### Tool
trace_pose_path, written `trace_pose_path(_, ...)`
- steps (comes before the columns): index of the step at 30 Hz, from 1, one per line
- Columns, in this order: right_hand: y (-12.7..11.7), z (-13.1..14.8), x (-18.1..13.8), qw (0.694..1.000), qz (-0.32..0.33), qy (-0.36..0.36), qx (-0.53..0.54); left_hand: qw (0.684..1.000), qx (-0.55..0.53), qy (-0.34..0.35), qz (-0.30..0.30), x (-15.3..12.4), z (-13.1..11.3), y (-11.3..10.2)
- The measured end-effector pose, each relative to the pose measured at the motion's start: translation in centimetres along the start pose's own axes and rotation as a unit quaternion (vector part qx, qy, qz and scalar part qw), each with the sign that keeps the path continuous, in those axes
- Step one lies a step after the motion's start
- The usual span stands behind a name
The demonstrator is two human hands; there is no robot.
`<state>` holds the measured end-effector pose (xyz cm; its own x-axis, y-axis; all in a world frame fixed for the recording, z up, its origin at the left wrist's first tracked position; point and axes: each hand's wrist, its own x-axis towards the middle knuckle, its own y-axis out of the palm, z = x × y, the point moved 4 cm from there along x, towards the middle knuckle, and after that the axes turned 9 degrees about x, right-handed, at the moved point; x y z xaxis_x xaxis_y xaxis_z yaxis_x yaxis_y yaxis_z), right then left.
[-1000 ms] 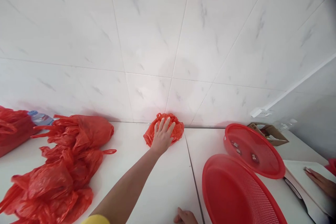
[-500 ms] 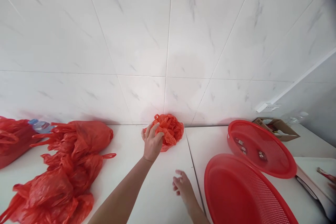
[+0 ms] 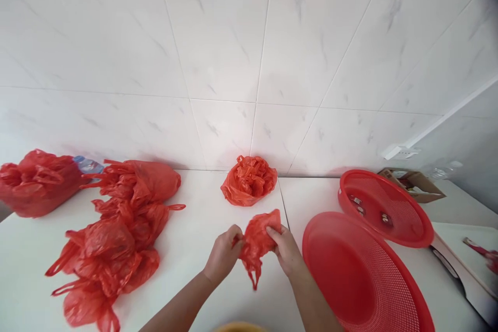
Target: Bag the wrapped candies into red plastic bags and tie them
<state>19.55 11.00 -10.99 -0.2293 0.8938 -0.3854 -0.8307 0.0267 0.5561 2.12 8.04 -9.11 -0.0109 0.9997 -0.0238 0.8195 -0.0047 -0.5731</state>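
Both hands, the left hand and the right hand, grip a crumpled, thin red plastic bag between them, just above the white tabletop. Beyond it, against the glossy marbled wall tiles, sits a bunched red bag, with round red mesh baskets at right.

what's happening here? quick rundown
A person stands at a white counter. The left hand and right hand both grip one crumpled red plastic bag held just above it. Another bunched red bag sits by the wall, a pile of red bags lies left, two red mesh baskets right.
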Motion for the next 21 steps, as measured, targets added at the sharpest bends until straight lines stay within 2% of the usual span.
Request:
trace_pose_path(3,-1.6,0.0,-0.7,0.997,-0.062,0.002,0.048,0.986,-0.129,-0.099,-0.030,-0.8,0.8,-0.4)
trace_pose_path(5,-1.5,0.3,-1.6,0.996,-0.057,0.005,0.069,0.973,-0.186,-0.132,-0.034,-1.1,0.8,-0.8)
trace_pose_path(10,2.0,-0.8,-5.5,0.996,0.079,0.006,-0.048,0.938,-0.309,-0.156,-0.027,-2.6,0.3,-0.6)
trace_pose_path(13,4.0,-3.2,-7.7,0.986,0.138,0.003,-0.098,0.892,-0.413,-0.185,-0.016,-3.7,0.3,0.5)
trace_pose_path(15,4.5,-4.7,-8.4,0.982,0.153,0.013,-0.113,0.864,-0.460,-0.203,-0.032,-4.1,0.7,0.7)
trace_pose_path(18,3.8,-5.5,-8.4,0.983,0.139,0.024,-0.113,0.865,-0.447,-0.211,-0.083,-4.2,1.6,-0.4)
trace_pose_path(21,2.3,-4.6,-7.9,0.990,0.115,0.027,-0.071,0.882,-0.405,-0.214,-0.109,-3.7,2.7,-2.3)
